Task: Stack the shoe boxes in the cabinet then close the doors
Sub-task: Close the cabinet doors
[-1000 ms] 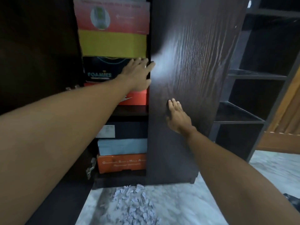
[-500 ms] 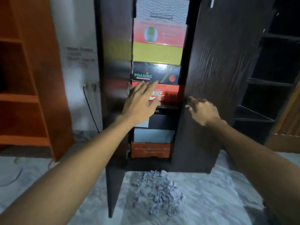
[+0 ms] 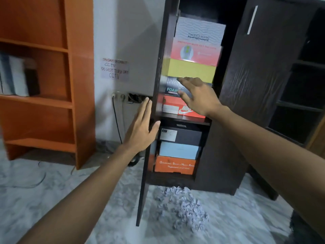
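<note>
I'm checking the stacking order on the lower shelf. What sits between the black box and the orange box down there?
In the head view, a light blue box lies between the black box above and the orange box below, stacked directly.

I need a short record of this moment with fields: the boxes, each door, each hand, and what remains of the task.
upper shelf: four stacked shoe boxes, white Skechers box on top, red Nike box at the bottom
lower shelf: three stacked boxes, orange box lowest
left door: open, seen edge-on
right door: nearly closed
left hand: flat against the left door's edge, fingers straight
right hand: open in front of the boxes, holding nothing
remaining: close the doors
</note>
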